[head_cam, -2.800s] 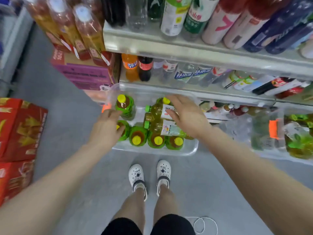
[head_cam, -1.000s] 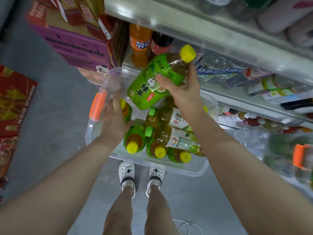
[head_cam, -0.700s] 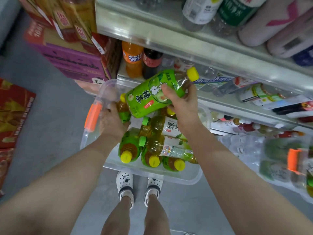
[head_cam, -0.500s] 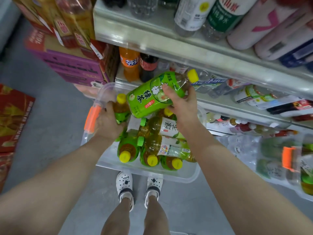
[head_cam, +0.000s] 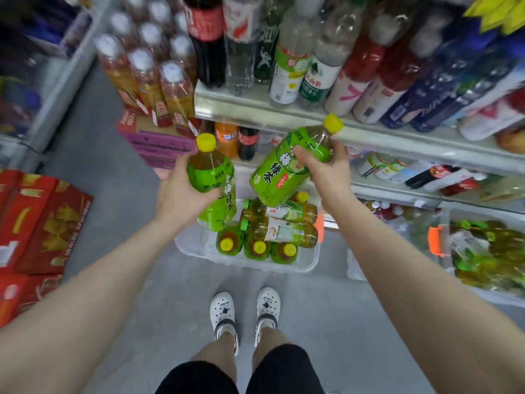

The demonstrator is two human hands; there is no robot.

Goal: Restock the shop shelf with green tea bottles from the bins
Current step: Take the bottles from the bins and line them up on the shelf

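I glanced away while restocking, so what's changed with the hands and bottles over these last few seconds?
The right hand gripped a bottle in the bin and raised it toward the shelf; the left hand then lifted a second bottle out. The other bottles stayed in the bin.

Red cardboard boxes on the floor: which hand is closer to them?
Left. The left hand, gripping one yellow-capped green tea bottle, is right of the red cardboard boxes; the right hand, gripping another bottle, is much farther right.

Bare forearms, black shorts (head_cam: 241, 376), white perforated clogs (head_cam: 224, 314) with dark straps.
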